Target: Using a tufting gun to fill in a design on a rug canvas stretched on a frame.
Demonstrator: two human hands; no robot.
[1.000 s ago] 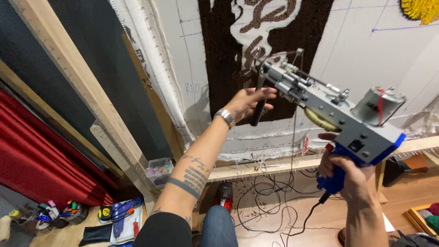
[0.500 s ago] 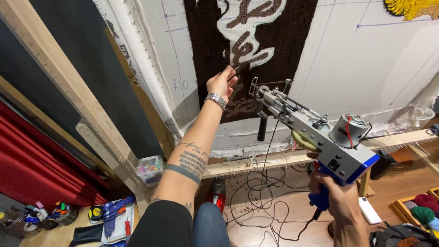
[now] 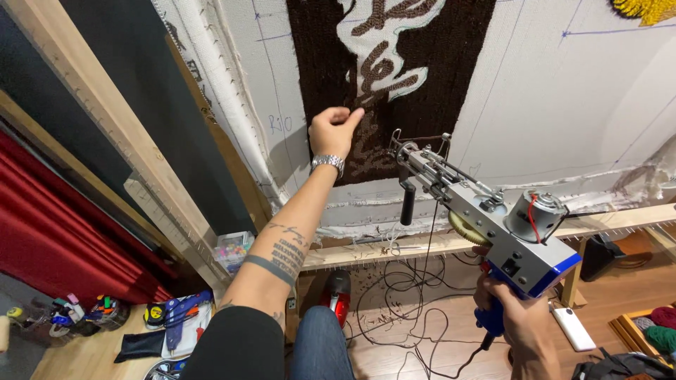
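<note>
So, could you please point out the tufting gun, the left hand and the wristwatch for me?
tufting gun (image 3: 493,225): head view, on the grey metal body.
left hand (image 3: 332,131): head view, on the back of the hand at the brown pile.
wristwatch (image 3: 328,163): head view, on the silver band.

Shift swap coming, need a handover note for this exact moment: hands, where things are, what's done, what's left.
Left hand: raised, fingertips pinching at the brown pile on the cloth; holds no tool.
Right hand: gripping the blue handle of the tufting gun, held off the cloth, needle end pointing at it.
Done: a brown block with pale lettering is tufted.
Left: the lower lettering looks only partly filled; wide areas of cloth inside the blue marked lines are bare.
Cables lie on the floor under the frame.
</note>
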